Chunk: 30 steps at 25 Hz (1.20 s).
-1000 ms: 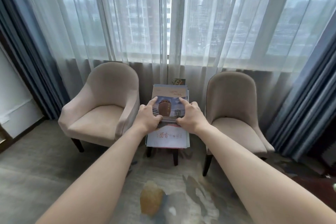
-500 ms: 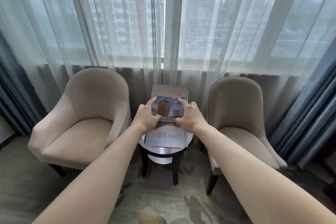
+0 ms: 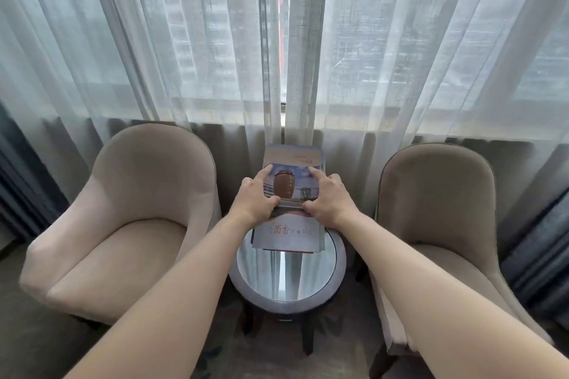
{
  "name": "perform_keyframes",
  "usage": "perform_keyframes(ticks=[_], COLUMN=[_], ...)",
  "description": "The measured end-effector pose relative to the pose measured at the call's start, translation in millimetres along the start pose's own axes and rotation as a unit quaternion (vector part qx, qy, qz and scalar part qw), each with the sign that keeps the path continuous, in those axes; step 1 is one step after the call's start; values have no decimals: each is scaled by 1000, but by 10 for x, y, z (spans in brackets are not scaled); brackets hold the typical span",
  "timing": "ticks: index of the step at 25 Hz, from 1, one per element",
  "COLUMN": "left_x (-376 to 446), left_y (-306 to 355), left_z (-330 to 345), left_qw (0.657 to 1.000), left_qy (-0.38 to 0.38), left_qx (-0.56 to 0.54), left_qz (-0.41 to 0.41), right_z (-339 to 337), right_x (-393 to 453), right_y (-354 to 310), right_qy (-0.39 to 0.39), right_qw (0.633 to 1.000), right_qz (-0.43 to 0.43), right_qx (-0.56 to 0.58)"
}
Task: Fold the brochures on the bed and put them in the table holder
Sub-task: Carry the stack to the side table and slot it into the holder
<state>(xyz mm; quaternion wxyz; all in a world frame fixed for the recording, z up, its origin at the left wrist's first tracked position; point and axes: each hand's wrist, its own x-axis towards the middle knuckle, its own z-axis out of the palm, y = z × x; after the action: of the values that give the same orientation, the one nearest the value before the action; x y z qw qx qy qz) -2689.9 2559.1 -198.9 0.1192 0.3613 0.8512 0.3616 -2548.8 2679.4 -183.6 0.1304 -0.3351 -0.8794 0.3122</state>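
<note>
Left hand: the left hand (image 3: 254, 200) grips the left edge of the stack of brochures (image 3: 291, 194), forefinger stretched up along the cover, thumb pinching in from below.
Right hand: the right hand (image 3: 328, 200) mirrors it on the right edge, forefinger laid forward on the cover, thumb tucked under the fold line.
Brochures: held between both hands, over the far part of the round glass-topped side table (image 3: 289, 295); top cover shows a brown jar against blue sky (the red lettering sits on the white panel below the thumbs).
Contact: whether the stack's lower edge touches the glass, I cannot tell.
Beyond the fingertips: sheer white curtains (image 3: 215, 55) over a window, with a narrow gap straight ahead.
Outside the left hand: a beige armchair (image 3: 129, 224).
Outside the right hand: a second beige armchair (image 3: 437, 209), and beyond it dark blue drapes (image 3: 542, 240).
</note>
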Motion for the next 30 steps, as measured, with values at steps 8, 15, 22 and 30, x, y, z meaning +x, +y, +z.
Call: perform_keyframes(ticks=[8, 15, 22, 30], left_x=[1015, 1680, 2198, 2396], left_y=[-331, -1033, -1721, -2321], left_z=[391, 993, 1726, 2670], left_qw=[999, 992, 981, 965], left_qy=[-17, -89, -152, -209], left_qx=[-4, 1, 32, 25], left_qz=[-43, -88, -120, -153], right_z=[234, 960, 1734, 2481], right_x=[1071, 1735, 2274, 2563], right_y=[321, 800, 1405, 2359], right_qy=[-42, -95, -138, -188], right_qw=[999, 990, 974, 957], right_qz=[20, 103, 178, 217], right_qx=[-3, -5, -36, -34])
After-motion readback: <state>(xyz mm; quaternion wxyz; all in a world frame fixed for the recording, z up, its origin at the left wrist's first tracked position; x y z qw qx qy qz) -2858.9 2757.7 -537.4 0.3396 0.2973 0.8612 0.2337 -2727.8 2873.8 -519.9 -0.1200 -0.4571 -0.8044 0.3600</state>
